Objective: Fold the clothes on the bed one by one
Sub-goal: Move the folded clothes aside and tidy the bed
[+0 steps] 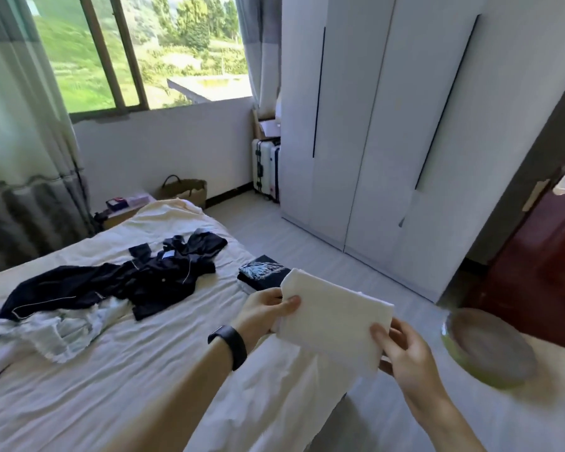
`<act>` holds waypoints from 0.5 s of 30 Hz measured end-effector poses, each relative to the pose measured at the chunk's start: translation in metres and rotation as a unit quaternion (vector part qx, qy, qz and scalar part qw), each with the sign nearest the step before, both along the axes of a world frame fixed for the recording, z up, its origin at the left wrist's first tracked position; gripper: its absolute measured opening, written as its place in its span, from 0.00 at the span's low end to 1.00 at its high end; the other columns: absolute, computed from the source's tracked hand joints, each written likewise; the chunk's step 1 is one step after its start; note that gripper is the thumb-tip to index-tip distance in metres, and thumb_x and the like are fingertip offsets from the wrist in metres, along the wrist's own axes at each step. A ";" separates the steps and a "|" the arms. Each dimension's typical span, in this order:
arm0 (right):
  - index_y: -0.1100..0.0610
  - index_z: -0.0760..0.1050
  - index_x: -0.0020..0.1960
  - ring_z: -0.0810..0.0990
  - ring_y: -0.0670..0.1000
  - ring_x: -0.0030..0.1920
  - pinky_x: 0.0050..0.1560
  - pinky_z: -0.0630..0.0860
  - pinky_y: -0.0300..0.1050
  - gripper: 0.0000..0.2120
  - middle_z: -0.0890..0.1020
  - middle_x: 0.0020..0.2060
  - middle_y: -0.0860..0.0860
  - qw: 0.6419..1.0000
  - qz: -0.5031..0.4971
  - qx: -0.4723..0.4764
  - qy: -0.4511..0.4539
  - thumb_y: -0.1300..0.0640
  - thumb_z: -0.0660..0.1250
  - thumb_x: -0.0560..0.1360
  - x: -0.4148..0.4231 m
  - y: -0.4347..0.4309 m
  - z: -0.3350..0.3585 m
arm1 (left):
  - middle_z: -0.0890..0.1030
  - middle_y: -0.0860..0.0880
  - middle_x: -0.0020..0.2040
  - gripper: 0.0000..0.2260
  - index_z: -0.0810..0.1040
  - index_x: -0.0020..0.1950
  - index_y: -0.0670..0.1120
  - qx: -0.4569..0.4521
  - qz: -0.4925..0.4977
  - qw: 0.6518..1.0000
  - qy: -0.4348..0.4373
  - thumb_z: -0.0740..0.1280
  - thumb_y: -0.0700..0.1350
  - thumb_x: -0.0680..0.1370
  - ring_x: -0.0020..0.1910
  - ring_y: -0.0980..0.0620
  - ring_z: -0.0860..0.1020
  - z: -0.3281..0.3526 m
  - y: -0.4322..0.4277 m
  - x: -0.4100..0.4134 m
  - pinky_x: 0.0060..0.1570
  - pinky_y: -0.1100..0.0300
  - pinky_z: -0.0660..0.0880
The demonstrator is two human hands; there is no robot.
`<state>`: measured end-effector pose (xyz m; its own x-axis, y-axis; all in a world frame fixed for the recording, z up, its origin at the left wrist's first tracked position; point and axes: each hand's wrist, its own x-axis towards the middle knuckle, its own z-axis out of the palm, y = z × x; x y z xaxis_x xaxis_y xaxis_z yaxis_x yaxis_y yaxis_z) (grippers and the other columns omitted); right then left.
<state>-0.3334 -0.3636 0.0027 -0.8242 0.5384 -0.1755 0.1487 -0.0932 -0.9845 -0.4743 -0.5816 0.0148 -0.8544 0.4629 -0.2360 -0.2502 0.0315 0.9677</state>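
White cloth [336, 316] slants upper-left to lower-right

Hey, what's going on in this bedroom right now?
A person is folding laundry at the bed. The left hand and right hand hold a folded white cloth in the air by opposite ends, thumbs on top. A dark folded garment lies at the bed's edge just beyond it. A navy pyjama set and a pale crumpled garment lie unfolded on the sheet.
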 end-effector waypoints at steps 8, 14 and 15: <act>0.51 0.79 0.58 0.85 0.55 0.51 0.57 0.82 0.61 0.07 0.87 0.48 0.49 0.992 0.106 0.026 -0.070 0.53 0.70 0.80 -0.138 0.052 -0.035 | 0.85 0.40 0.55 0.23 0.84 0.56 0.44 -0.027 0.087 0.995 -0.040 0.77 0.54 0.67 0.52 0.41 0.83 -0.051 0.030 -0.109 0.54 0.41 0.80; 0.52 0.79 0.56 0.86 0.54 0.47 0.52 0.82 0.57 0.05 0.87 0.47 0.50 0.980 0.161 0.026 -0.115 0.56 0.69 0.80 -0.224 0.076 -0.060 | 0.85 0.41 0.52 0.24 0.82 0.57 0.39 -0.064 0.131 0.986 -0.083 0.75 0.53 0.67 0.49 0.43 0.83 -0.073 0.047 -0.170 0.56 0.39 0.78; 0.52 0.79 0.56 0.86 0.53 0.46 0.50 0.82 0.55 0.05 0.87 0.47 0.50 0.977 0.171 0.025 -0.127 0.56 0.69 0.80 -0.234 0.078 -0.068 | 0.85 0.42 0.51 0.24 0.82 0.57 0.39 -0.072 0.135 0.984 -0.091 0.75 0.52 0.67 0.48 0.44 0.82 -0.079 0.048 -0.178 0.54 0.41 0.79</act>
